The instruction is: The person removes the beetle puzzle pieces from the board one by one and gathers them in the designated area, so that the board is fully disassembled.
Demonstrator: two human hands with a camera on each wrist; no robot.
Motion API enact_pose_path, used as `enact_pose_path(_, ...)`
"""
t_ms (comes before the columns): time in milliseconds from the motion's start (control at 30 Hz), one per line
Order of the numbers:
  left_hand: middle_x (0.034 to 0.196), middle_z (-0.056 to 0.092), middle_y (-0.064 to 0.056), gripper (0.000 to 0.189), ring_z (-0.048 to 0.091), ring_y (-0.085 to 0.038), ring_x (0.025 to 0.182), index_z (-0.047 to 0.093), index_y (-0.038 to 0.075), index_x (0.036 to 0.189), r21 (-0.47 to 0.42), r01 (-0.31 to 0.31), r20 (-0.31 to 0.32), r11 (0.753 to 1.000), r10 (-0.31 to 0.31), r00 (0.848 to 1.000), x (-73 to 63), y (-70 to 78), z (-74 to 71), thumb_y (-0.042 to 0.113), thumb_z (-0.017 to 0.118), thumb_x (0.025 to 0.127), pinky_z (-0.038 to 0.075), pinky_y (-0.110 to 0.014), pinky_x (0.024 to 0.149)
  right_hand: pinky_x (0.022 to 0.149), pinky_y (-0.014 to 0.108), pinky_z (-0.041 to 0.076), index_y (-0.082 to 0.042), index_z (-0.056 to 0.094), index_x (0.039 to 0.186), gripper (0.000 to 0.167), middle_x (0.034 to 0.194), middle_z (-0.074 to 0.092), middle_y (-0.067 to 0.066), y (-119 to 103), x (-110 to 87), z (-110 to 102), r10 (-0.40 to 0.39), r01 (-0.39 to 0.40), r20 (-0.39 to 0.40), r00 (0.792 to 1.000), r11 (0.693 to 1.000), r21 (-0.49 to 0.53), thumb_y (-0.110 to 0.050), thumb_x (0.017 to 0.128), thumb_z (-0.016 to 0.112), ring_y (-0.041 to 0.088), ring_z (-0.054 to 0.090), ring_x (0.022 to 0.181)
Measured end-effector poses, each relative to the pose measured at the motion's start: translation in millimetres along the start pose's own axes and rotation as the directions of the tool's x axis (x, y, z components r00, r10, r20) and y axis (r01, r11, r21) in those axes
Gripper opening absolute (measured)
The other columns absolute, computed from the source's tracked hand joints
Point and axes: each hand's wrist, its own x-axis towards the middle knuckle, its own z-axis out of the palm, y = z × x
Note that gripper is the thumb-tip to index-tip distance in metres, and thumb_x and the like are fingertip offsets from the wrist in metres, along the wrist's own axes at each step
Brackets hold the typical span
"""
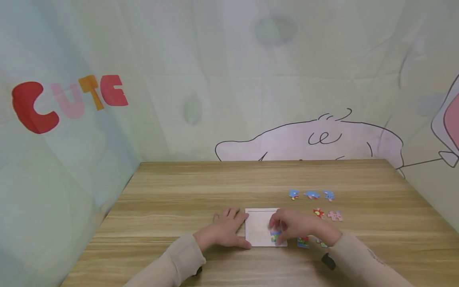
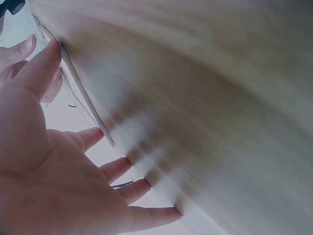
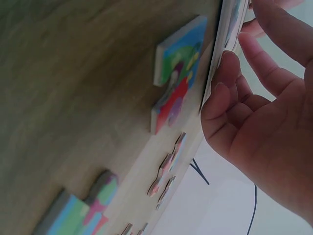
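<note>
A square white puzzle tray (image 1: 259, 227) lies on the table. At its left edge rests my left hand (image 1: 227, 228), fingers spread, with the thumb at the lower left corner; the left wrist view shows this hand's (image 2: 63, 171) fingertips on the wood and along the tray's side. Over the tray's right part, my right hand (image 1: 292, 224) has thumb and index finger around a colourful puzzle piece (image 1: 274, 236) in the lower right corner. In the right wrist view, the other fingers of that hand (image 3: 264, 103) curl by the tray's edge.
Loose puzzle pieces lie to the right: three blue ones (image 1: 312, 194) at the back, a red one (image 1: 318, 213) and a pink one (image 1: 335, 215) nearer. A green and red piece (image 3: 181, 68) and another piece (image 3: 83, 210) sit close by the right hand. Curtain walls (image 1: 229, 79) border the table.
</note>
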Motion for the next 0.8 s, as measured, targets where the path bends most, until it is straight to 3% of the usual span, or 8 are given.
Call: enact_pose_path(800,0.149,0.032,-0.019,0.088,0.025,-0.04,0.138,0.041,0.013,0.145,-0.008,-0.006,-0.001,1.0,0.006,1.0,1.5,-1.0,0.7,0.058,0.072,0.076,0.021,-0.072,0.102,0.065,0.022,0.041,-0.015,0.06,0.091,0.028,0.088,0.049,-0.002,2.6,3.4,7.0,0.055,-0.055,0.012,0.998,0.998,-0.013,-0.011,0.074,0.082,0.011,0.044,0.075)
